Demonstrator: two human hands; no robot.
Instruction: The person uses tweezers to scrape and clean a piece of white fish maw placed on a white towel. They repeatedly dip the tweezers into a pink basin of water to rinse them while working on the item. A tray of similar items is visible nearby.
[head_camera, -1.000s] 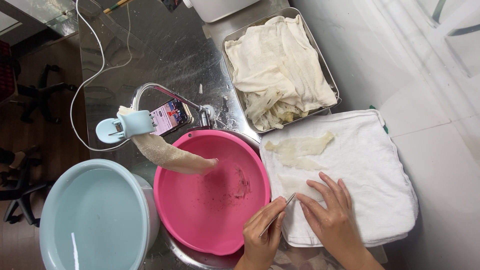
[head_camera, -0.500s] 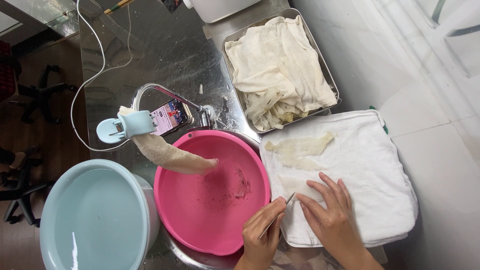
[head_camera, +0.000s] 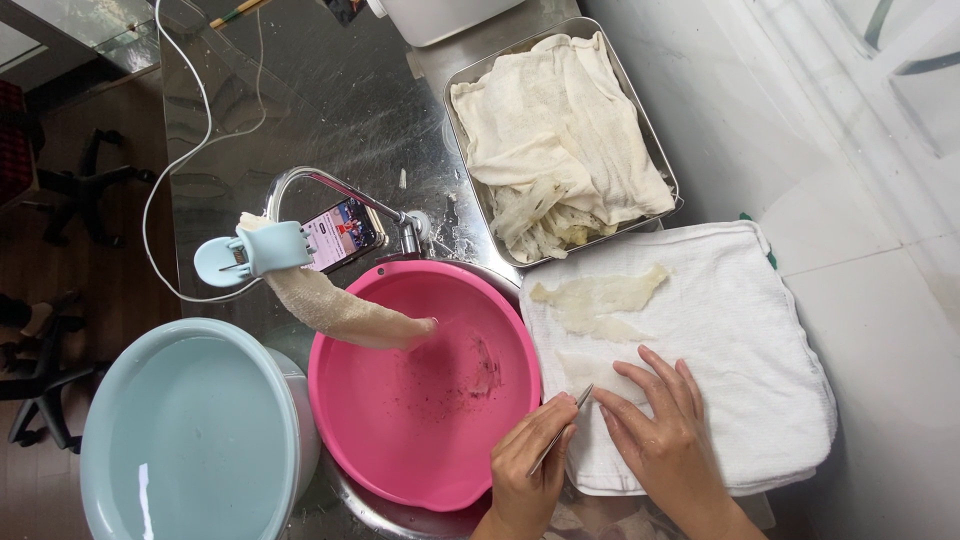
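The folded white towel (head_camera: 720, 330) spreads under and beyond the right hand (head_camera: 660, 440), which lies flat, fingers spread, pinning a pale translucent piece (head_camera: 590, 368) just ahead of its fingertips. The left hand (head_camera: 530, 470), beside it (pink basin (head_camera: 420, 450) on its far side), pinches slim tweezers (head_camera: 562, 440), tip at the piece. Best keep the piece taut and pick lightly.

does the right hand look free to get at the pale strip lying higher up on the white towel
Probably yes. The right hand lies flat on the white towel, and the pale strip sits just beyond its fingertips with only bare towel between. The left hand holds tweezers off to the side.
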